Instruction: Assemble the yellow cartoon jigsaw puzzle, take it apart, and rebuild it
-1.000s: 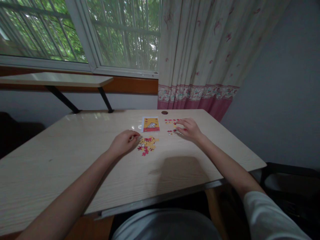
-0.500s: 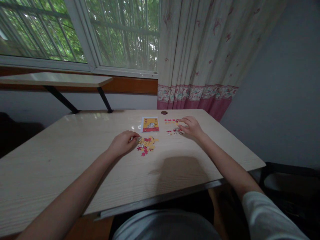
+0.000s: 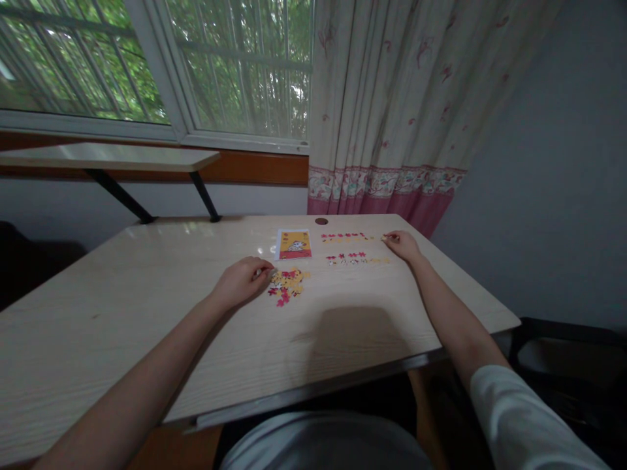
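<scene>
My right hand [image 3: 402, 245] is over the far right of the table, its fingertips pinched on a small yellowish puzzle piece at the end of the upper rows. Pink and yellow puzzle pieces [image 3: 343, 235] lie in those rows to its left; more pieces [image 3: 357, 260], pink, white and yellow, form rows nearer to me. My left hand [image 3: 243, 279] rests on the table with curled fingers, touching the left edge of a loose heap of puzzle pieces [image 3: 290, 282]. Whether its fingertips hold a piece is hidden. Behind the heap lies a picture card [image 3: 295, 245] showing a white animal on yellow and red.
The pale wooden table [image 3: 147, 313] has a round cable hole [image 3: 321, 221] at its back edge. A raised shelf [image 3: 112, 155] on dark legs stands back left. A curtain [image 3: 382, 130] hangs behind, and a dark chair [image 3: 568, 333] is at the right.
My right hand has moved right, from over the rows to their far end, uncovering pieces it hid before. My left hand has stayed by the heap.
</scene>
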A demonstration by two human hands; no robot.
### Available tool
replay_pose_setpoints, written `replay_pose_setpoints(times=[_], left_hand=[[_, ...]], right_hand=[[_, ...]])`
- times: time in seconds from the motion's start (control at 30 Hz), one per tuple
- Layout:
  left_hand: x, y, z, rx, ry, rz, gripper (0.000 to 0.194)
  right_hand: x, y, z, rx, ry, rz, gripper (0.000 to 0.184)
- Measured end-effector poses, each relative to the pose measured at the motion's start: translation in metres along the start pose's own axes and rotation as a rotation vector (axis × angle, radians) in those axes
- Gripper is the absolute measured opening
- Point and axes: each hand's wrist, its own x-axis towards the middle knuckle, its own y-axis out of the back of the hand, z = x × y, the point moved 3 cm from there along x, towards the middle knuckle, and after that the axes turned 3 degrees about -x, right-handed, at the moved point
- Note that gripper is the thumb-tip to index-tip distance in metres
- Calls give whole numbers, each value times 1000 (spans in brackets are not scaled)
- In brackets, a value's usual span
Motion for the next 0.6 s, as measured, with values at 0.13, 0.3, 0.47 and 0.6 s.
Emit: replay_pose_setpoints(times=[0.13, 0.3, 0.47, 0.6], left_hand=[[0, -1, 0, 6, 6, 10, 31], [0, -3, -3, 19, 17, 3, 29], [0, -3, -5, 22, 14, 4, 30], [1, -2, -5, 13, 17, 2, 30]], right_hand=[[0, -9, 4, 57, -51, -60, 29], [0, -9, 5, 42, -52, -68, 30], [0, -9, -1, 3, -4, -91, 25], [2, -12, -8, -33, 68, -121, 25]])
